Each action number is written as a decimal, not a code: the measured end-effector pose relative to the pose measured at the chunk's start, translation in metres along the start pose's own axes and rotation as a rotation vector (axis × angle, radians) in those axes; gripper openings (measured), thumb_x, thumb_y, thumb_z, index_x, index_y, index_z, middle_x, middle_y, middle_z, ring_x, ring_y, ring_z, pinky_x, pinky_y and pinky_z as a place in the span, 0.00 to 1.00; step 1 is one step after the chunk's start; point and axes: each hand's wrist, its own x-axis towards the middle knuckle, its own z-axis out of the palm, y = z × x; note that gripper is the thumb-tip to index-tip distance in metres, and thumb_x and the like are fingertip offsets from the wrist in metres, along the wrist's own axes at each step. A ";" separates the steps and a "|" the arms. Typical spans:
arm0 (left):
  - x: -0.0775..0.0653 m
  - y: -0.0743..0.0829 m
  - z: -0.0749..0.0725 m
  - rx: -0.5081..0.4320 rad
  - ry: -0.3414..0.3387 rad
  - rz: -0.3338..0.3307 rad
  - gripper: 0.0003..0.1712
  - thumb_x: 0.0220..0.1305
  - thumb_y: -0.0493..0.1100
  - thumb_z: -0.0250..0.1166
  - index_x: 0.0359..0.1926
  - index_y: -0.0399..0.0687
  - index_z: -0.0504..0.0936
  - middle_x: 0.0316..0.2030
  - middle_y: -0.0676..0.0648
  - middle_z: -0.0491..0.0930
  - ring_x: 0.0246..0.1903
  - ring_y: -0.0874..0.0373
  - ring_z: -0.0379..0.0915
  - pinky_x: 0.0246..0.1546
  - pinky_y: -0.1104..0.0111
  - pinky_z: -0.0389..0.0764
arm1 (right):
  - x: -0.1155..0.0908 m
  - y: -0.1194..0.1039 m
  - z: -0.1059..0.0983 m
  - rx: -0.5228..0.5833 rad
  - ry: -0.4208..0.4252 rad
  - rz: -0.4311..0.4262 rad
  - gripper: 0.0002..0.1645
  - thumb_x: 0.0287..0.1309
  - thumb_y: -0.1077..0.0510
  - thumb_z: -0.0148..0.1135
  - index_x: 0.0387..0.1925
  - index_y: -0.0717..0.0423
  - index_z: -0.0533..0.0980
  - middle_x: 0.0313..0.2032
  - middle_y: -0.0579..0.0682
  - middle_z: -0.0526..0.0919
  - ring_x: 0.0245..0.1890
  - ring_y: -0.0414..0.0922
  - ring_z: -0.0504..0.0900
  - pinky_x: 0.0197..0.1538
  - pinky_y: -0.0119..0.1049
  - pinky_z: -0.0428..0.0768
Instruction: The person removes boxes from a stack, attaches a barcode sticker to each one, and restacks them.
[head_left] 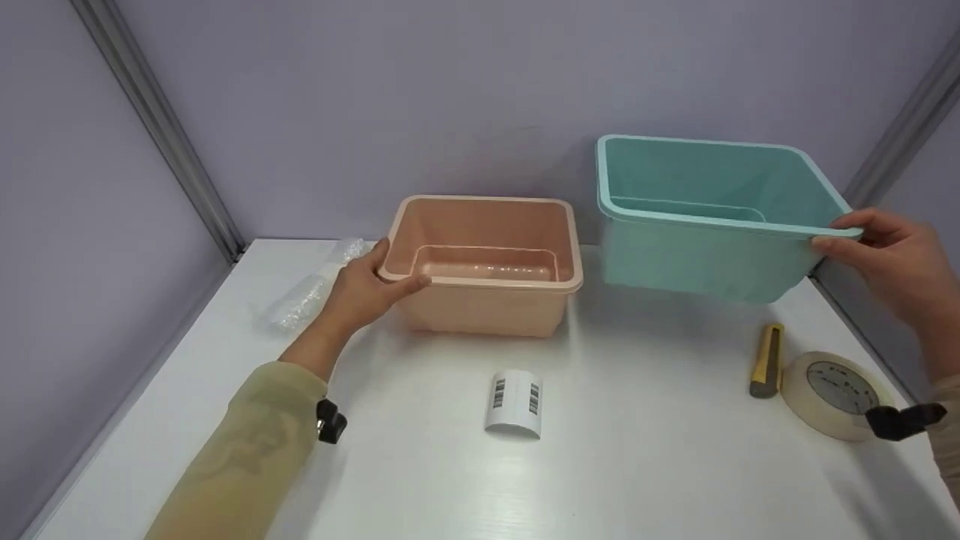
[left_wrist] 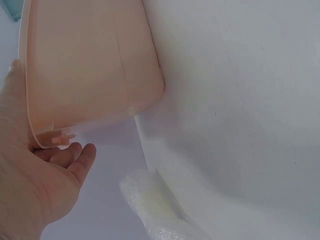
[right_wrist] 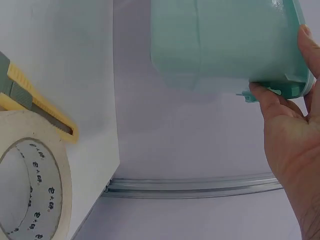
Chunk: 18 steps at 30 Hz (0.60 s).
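Note:
At the back middle of the table stands a pink plastic bin; nothing shows inside it. My left hand grips its left rim, thumb over the front edge; in the left wrist view the fingers curl under the lip. To the right, a turquoise plastic bin hangs above the tabletop, slightly tilted. My right hand pinches its right front corner by the rim, and in the right wrist view the fingertips reach beneath that rim.
A curved white label with barcodes lies mid-table. Bubble wrap is at the left, behind my left hand. On the right are a yellow box cutter and a roll of tape. Walls enclose the table's back and sides.

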 end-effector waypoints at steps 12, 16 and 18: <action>0.002 0.001 0.001 0.005 0.002 0.015 0.65 0.59 0.69 0.77 0.84 0.47 0.55 0.74 0.40 0.71 0.72 0.47 0.69 0.71 0.52 0.71 | -0.010 0.027 0.000 -0.062 -0.054 0.083 0.18 0.69 0.55 0.73 0.51 0.63 0.81 0.39 0.33 0.82 0.42 0.40 0.75 0.43 0.19 0.75; 0.003 0.000 0.000 0.022 -0.006 0.014 0.66 0.60 0.69 0.76 0.84 0.43 0.53 0.75 0.38 0.70 0.72 0.47 0.69 0.71 0.52 0.70 | -0.013 0.034 0.009 -0.080 -0.093 0.119 0.20 0.68 0.51 0.73 0.52 0.60 0.82 0.39 0.33 0.81 0.43 0.42 0.73 0.42 0.21 0.74; 0.003 0.000 -0.001 0.022 -0.011 0.009 0.67 0.60 0.69 0.76 0.84 0.42 0.52 0.75 0.38 0.69 0.71 0.47 0.69 0.71 0.53 0.70 | -0.014 0.037 0.013 -0.080 -0.108 0.130 0.20 0.68 0.50 0.74 0.52 0.60 0.82 0.38 0.34 0.81 0.42 0.42 0.73 0.42 0.23 0.75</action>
